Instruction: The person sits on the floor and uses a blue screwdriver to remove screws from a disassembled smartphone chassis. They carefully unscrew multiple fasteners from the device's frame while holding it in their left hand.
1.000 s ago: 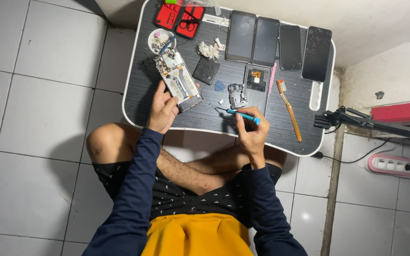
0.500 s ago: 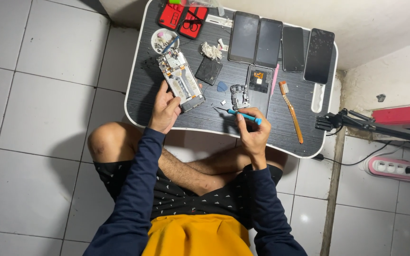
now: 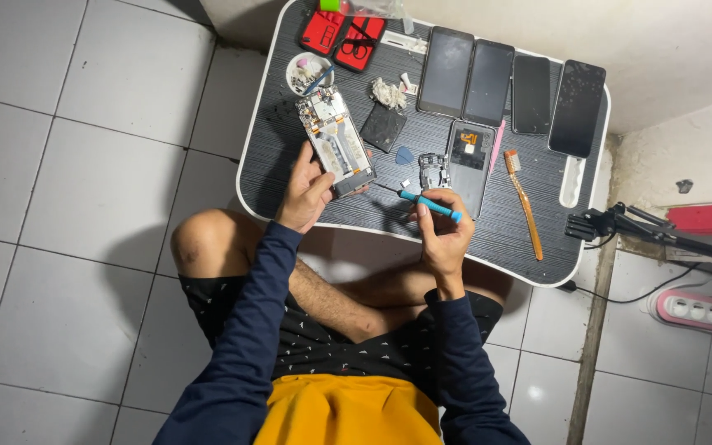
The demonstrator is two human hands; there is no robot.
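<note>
The left hand (image 3: 305, 191) has its grip clamped on the opened phone (image 3: 336, 142) lying on the bench (image 3: 274, 165). The right hand (image 3: 445, 235) grips a blue screwdriver (image 3: 426, 203). Beyond the phone, a white dish (image 3: 308, 72) holds small parts; a metal module (image 3: 433, 170) sits just beyond the screwdriver.

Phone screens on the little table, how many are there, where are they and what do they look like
Four phones: a row along the table's far edge, flat dark rectangles, screens off.
Opened phone: under the left hand, silver frame, insides showing.
Red case: far left corner, open, two halves.
Right hand holds a blue screwdriver.
</note>
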